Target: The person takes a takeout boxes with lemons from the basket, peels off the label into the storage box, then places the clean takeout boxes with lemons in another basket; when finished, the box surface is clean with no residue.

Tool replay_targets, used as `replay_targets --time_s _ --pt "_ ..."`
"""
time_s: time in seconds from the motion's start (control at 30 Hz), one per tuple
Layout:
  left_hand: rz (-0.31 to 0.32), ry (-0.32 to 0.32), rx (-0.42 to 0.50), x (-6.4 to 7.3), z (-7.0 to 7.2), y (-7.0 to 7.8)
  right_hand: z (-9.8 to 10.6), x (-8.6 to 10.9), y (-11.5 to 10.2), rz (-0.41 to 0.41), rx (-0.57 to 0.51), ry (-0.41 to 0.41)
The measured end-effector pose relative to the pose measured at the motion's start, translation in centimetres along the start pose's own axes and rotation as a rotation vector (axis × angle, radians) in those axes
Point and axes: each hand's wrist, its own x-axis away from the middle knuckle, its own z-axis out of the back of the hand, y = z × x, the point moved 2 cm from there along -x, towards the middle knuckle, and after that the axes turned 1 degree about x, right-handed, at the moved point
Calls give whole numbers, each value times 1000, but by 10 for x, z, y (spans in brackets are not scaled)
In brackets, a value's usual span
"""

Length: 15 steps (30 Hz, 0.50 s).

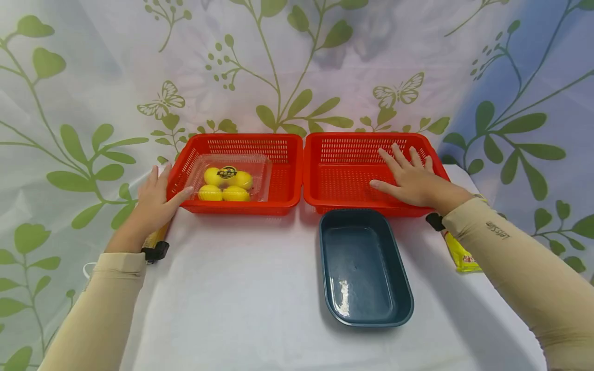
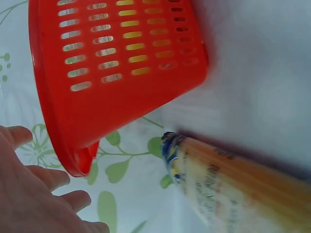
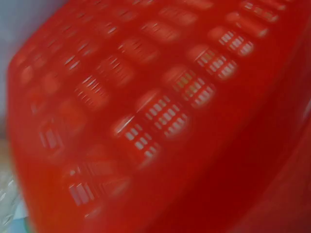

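Two red plastic baskets stand side by side. In the left basket [image 1: 284,180] lies a clear plastic box [image 1: 262,178] with several yellow fruits [image 1: 235,194] and a black label. My left hand [image 1: 150,206] is at that basket's left end, fingers spread; the left wrist view shows the fingers near the rim, not curled round it. Over the right part of the right basket [image 1: 343,180] is my right hand [image 1: 413,181], its fingers straight and spread, holding nothing. The right wrist view is filled by a blurred red basket wall [image 3: 194,141], with no fingers in sight.
A dark blue rectangular dish [image 1: 362,263] stands on the white cloth [image 1: 241,288] in front of the right basket. Partly under my right arm lies a yellow packet [image 1: 464,255]. A yellowish wrapped package [image 2: 233,184] lies beside the left basket. Patterned cloth hangs behind.
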Motion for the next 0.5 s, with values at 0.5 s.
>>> replay_targets --time_s 0.5 --pt "182 90 533 6 -15 -12 5 -24 -58 114 -46 12"
